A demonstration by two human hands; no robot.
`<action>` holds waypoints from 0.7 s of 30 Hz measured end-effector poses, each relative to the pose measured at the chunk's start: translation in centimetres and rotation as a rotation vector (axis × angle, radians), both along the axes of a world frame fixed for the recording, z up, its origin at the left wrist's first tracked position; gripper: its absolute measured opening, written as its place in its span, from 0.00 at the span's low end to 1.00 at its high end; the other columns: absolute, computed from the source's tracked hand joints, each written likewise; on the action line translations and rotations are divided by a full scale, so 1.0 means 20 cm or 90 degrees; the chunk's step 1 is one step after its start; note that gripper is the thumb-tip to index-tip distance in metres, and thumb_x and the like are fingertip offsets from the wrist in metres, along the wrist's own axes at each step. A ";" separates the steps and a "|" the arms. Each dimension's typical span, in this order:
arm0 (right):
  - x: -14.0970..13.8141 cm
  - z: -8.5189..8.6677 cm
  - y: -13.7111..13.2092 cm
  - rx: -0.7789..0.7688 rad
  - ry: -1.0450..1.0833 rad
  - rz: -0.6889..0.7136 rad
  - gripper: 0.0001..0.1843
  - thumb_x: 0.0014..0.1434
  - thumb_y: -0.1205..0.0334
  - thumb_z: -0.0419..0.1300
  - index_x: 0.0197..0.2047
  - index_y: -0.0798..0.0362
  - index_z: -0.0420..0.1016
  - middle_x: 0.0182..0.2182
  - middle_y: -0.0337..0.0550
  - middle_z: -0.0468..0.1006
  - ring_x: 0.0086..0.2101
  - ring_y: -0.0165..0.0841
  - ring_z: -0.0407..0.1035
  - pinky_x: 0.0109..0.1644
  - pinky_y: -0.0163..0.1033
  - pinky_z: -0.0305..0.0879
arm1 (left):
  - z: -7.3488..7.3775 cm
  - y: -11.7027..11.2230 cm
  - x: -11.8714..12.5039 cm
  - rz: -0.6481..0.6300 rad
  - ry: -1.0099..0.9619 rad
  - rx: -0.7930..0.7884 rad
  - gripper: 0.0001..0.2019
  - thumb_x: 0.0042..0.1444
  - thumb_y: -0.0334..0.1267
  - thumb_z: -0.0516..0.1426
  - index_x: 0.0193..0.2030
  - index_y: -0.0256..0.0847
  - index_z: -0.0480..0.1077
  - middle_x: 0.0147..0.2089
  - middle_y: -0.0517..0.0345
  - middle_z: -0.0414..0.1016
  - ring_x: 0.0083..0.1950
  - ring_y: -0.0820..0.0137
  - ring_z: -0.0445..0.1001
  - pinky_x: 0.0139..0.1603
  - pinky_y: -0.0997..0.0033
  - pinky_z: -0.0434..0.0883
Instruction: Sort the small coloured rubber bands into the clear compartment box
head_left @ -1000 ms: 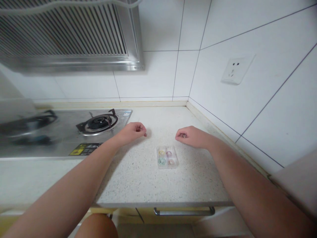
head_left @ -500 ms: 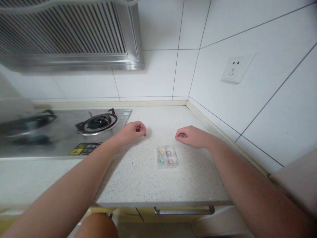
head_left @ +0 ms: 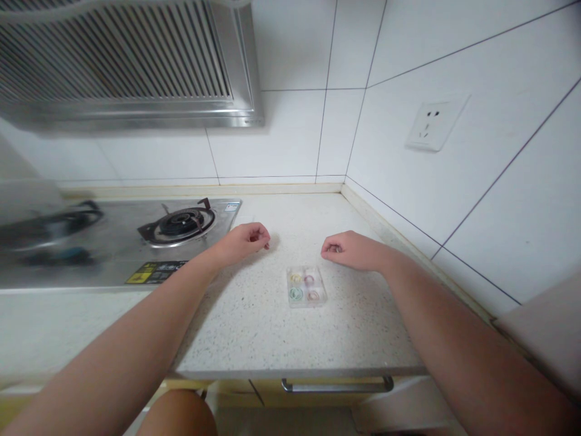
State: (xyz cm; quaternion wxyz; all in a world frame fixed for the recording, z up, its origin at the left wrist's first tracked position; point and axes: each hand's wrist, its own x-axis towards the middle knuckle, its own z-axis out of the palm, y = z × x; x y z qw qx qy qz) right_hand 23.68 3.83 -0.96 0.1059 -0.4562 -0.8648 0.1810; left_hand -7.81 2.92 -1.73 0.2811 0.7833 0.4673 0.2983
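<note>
A clear plastic box (head_left: 307,304) divided into four sits on the speckled white countertop, between my hands and a little nearer to me. Small rings lie in its compartments: yellow rings (head_left: 296,278) back left, a purple ring (head_left: 308,280) back right, green rings (head_left: 296,293) front left and pinkish-brown rings (head_left: 313,295) front right. My left hand (head_left: 250,238) rests beyond the box to its left, fingers curled and closed, with nothing seen in them. To the right, my right hand (head_left: 348,249) lies on the counter, likewise closed and apart from the box; no held thing shows.
A steel gas hob (head_left: 109,278) with a black burner (head_left: 181,224) adjoins my left forearm. Above it hangs a range hood (head_left: 247,115). White tiled walls meet at the back right, with a socket (head_left: 438,124). A drawer handle (head_left: 338,386) runs below the counter's front edge (head_left: 295,371).
</note>
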 end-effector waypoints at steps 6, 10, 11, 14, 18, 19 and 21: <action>0.00 0.01 -0.01 -0.004 -0.005 0.000 0.13 0.60 0.55 0.58 0.40 0.51 0.81 0.36 0.43 0.83 0.35 0.35 0.74 0.38 0.38 0.64 | 0.01 -0.02 0.01 -0.007 -0.015 -0.022 0.08 0.61 0.41 0.56 0.38 0.38 0.71 0.35 0.53 0.78 0.31 0.73 0.69 0.28 0.76 0.65; 0.00 0.01 -0.01 -0.005 -0.007 0.002 0.13 0.60 0.55 0.58 0.41 0.51 0.81 0.37 0.43 0.83 0.35 0.35 0.74 0.38 0.38 0.64 | -0.01 -0.02 0.01 -0.028 -0.054 -0.053 0.10 0.60 0.43 0.58 0.40 0.38 0.71 0.37 0.53 0.78 0.30 0.73 0.70 0.25 0.78 0.66; 0.00 0.01 -0.01 -0.005 -0.007 0.002 0.13 0.60 0.54 0.58 0.41 0.51 0.81 0.36 0.43 0.83 0.35 0.35 0.74 0.38 0.38 0.64 | -0.01 -0.01 0.01 -0.030 -0.059 -0.055 0.10 0.60 0.43 0.58 0.40 0.38 0.72 0.37 0.53 0.78 0.31 0.73 0.70 0.25 0.78 0.67; 0.00 0.01 -0.01 -0.006 -0.007 0.003 0.13 0.60 0.54 0.58 0.41 0.51 0.81 0.36 0.43 0.83 0.35 0.35 0.74 0.38 0.38 0.64 | -0.02 -0.01 0.01 -0.030 -0.075 -0.060 0.12 0.59 0.43 0.59 0.45 0.37 0.73 0.37 0.52 0.78 0.31 0.73 0.70 0.24 0.78 0.67; 0.00 0.00 0.00 -0.004 -0.008 0.007 0.13 0.60 0.54 0.58 0.40 0.51 0.81 0.36 0.43 0.83 0.35 0.35 0.74 0.37 0.38 0.64 | -0.02 0.00 0.01 -0.028 -0.065 -0.055 0.17 0.58 0.41 0.59 0.52 0.36 0.74 0.37 0.52 0.79 0.30 0.73 0.69 0.25 0.77 0.65; 0.00 0.00 0.00 -0.005 -0.009 0.008 0.13 0.60 0.54 0.58 0.40 0.51 0.81 0.37 0.43 0.83 0.35 0.35 0.74 0.37 0.38 0.63 | -0.02 0.00 0.01 -0.026 -0.057 -0.052 0.17 0.58 0.41 0.60 0.52 0.36 0.75 0.37 0.51 0.79 0.30 0.73 0.69 0.26 0.76 0.65; 0.00 0.00 0.00 -0.006 -0.010 0.008 0.13 0.60 0.54 0.58 0.41 0.51 0.81 0.36 0.43 0.83 0.35 0.35 0.74 0.37 0.38 0.64 | -0.01 -0.01 0.01 -0.018 -0.044 -0.047 0.17 0.58 0.42 0.60 0.52 0.36 0.76 0.38 0.51 0.80 0.30 0.73 0.69 0.27 0.75 0.64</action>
